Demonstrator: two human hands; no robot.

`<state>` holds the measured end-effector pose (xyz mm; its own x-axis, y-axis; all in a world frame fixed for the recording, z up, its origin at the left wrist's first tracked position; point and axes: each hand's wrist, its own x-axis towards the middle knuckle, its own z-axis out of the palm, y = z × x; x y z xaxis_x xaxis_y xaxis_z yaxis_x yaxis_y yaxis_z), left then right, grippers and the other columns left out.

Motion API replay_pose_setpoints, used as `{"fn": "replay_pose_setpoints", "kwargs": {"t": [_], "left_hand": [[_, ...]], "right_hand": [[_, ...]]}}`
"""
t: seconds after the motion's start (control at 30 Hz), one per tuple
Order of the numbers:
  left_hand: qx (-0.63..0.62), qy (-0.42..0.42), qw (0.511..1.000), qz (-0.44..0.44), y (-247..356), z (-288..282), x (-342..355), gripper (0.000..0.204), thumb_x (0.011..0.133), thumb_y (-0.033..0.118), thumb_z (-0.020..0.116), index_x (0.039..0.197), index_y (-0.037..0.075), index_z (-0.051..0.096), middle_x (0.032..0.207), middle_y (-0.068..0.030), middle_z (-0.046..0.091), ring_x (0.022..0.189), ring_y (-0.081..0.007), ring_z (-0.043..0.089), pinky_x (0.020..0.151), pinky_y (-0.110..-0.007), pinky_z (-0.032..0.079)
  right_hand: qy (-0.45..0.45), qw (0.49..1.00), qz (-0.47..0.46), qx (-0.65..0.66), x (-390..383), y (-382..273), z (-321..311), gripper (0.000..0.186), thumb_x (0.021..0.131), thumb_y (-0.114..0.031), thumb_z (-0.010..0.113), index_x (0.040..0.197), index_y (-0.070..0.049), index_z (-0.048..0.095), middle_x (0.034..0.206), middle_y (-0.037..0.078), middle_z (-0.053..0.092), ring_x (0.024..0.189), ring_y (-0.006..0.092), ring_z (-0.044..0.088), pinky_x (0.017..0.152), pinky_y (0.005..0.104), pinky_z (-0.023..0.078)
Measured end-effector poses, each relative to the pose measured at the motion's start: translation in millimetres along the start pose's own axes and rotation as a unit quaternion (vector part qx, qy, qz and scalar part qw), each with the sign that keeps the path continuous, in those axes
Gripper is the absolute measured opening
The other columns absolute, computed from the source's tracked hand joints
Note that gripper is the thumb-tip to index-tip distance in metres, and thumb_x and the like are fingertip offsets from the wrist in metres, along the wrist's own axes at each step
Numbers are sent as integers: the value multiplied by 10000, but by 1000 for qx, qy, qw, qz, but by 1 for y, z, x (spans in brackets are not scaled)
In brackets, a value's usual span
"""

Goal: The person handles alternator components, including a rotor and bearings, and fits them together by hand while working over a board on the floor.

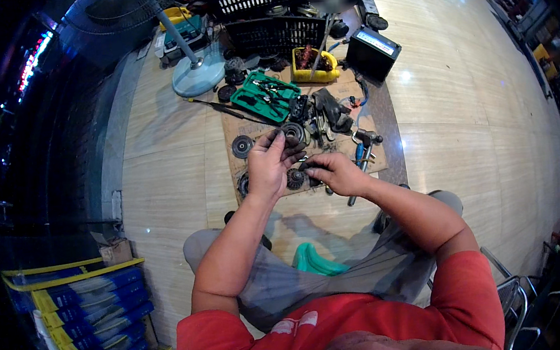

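Observation:
My left hand (269, 166) is raised over the cardboard sheet (374, 154), fingers curled around something small that I cannot make out. Close to it on the right, my right hand (332, 171) has thumb and fingers pinched at a small dark piece, too hidden to name. Beneath and between them lies a dark toothed round part (295, 179). A dark ring-shaped part (242, 147) sits left of my left hand, and another (293, 132) just beyond its fingertips. A hammer (367, 137) and a blue-handled tool (360, 152) lie right of my right hand.
A green toolkit (264, 97), yellow cut container (332, 73), dark gloves (333, 110) and black battery (374, 54) are farther back, before black crates (269, 34) and a standing fan (196, 76). A green stool (316, 261) is between my legs. A blue-and-yellow rack (86, 308) stands left.

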<state>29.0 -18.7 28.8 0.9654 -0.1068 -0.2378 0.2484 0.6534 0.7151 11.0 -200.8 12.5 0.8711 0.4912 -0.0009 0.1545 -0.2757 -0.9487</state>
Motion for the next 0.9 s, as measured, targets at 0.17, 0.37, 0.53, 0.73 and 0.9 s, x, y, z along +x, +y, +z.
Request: {"fn": "replay_pose_setpoints", "kwargs": {"t": [0.17,0.37,0.53,0.73,0.9], "left_hand": [[-5,-7,1000,-6,1,5,-3,94,965,113,523,1005,49,578,906,-118,668,809,-251,669,730,-416,569],[-1,-29,999,-22,6,13,-6,111,970,102,504,1025,27,564,878,-114,654,785,-250,676,698,-395,576],[30,-52,998,-30,6,13,-6,98,955,88,527,994,22,588,867,-126,678,773,-234,678,694,-373,576],[118,-73,988,-68,7,8,-7,136,932,18,513,1033,-16,597,952,-97,669,811,-188,658,765,-339,546],[239,-94,961,-102,3,7,-7,136,922,52,554,1012,-31,614,892,-87,675,781,-177,657,738,-320,539]], "right_hand": [[-23,999,17,-42,-2,2,-1,208,897,-138,625,1065,-15,633,784,139,634,731,142,578,707,315,488],[-52,993,-4,-103,1,-5,-11,265,889,-235,611,1106,-88,648,939,232,643,864,407,622,764,429,500],[-59,985,-47,-155,3,-7,-24,204,893,-210,629,1030,-59,654,868,180,647,751,321,622,697,391,488],[-83,968,-52,-231,7,-4,-35,187,868,-198,640,968,-40,635,834,198,629,797,389,607,696,447,476],[-91,951,-45,-291,6,-8,-43,208,853,-236,643,896,-34,617,813,198,628,797,402,605,680,472,468]]}}
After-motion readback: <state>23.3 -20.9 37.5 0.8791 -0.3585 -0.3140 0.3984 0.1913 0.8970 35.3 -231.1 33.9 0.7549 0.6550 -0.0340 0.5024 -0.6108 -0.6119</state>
